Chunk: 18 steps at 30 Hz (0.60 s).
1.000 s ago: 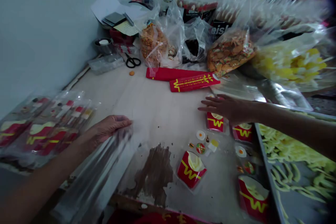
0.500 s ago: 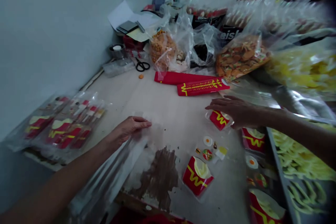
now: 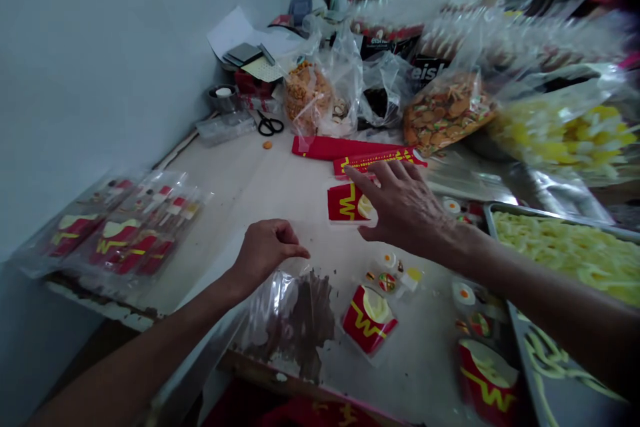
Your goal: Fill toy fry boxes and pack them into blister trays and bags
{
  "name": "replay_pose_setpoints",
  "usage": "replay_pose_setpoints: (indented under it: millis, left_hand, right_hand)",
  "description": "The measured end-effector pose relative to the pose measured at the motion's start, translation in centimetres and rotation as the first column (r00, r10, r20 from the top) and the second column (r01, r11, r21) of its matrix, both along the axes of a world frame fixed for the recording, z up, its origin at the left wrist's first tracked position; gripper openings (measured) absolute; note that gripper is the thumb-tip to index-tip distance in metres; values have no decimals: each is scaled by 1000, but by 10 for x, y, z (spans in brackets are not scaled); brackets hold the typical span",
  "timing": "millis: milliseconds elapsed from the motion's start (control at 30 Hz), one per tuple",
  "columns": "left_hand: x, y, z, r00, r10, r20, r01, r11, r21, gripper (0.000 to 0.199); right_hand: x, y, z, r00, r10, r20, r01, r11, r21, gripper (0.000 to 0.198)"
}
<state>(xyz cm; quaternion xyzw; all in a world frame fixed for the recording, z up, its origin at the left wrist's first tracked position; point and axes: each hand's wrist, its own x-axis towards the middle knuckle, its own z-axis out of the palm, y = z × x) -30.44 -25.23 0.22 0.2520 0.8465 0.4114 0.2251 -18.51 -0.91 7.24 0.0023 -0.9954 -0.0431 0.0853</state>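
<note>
My left hand [image 3: 273, 250] pinches the edge of a clear plastic bag [image 3: 285, 297] that lies across the table's front edge. My right hand [image 3: 400, 203] spans a small red fries carton [image 3: 341, 203] with a yellow zigzag, its thumb at the near edge and a fingertip at the far edge. Nearer to me lies a second fries carton [image 3: 370, 320], with small food-shaped pieces [image 3: 387, 280] in clear wrap above it. A third fries carton [image 3: 487, 380] lies at the lower right, beside a wrapped egg-shaped piece [image 3: 464, 293].
Filled clear packs [image 3: 110, 233] lie at the left edge. A metal tray [image 3: 515, 320] of pale yellow strips stands right. Flat red packaging [image 3: 345, 147], black scissors [image 3: 270, 123] and bags of orange pieces [image 3: 445, 113] and yellow pieces [image 3: 565, 137] lie toward the back.
My right hand has moved left with a fries carton, which has turned sideways. My left hand has shifted slightly right and down, drawing the plastic bag's edge with it.
</note>
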Motion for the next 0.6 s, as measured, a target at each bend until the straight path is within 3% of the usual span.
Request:
replay_pose_setpoints:
  millis: [233,367,500,600]
  left_hand:
    - [10,-1,2,991,-134,2,134,990,-35,32]
    - [1,8,-7,965,-213,151,213,977,18,38]
    - [-17,10,-13,911,-157,381,105,983,152,60]
    - [-26,6,-11,905,-122,408,52,983,178,60]
  right_hand:
    - [15,-19,-19,999,-10,-37,11,999,34,95]
    - [18,-29,-31,1000,-25,5,25,1000,8,99]
    - [18,-27,-39,998,11,65,-8,999,-50,102]
    - [14,-27,-46,993,68,95,-59,993,-99,101]
